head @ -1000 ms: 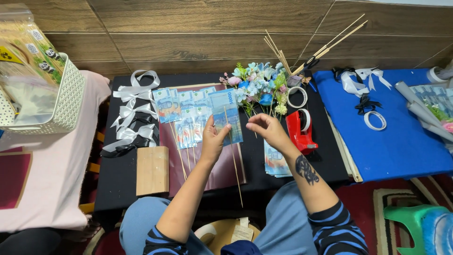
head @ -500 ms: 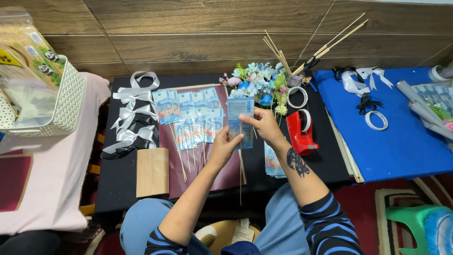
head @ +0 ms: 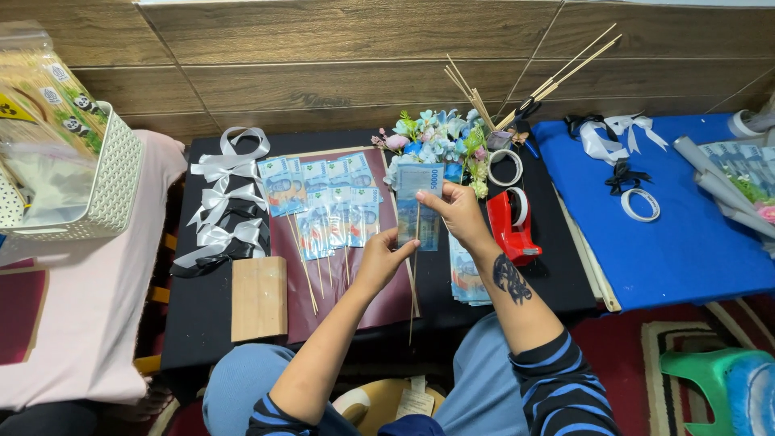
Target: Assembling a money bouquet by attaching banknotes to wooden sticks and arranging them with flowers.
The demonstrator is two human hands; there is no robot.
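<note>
The note (head: 418, 206) is now off the row of notes (head: 323, 206) and held upright over the bench (head: 202, 323); right hand (head: 460, 214) fingers pinch its top, left hand (head: 379, 258) fingers pinch the stick (head: 414, 282) against it

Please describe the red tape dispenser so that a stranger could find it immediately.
Look at the black table. The tape dispenser lies near its right edge, just right of the right hand. It is the only bright red object there, carrying a white tape roll.
</note>
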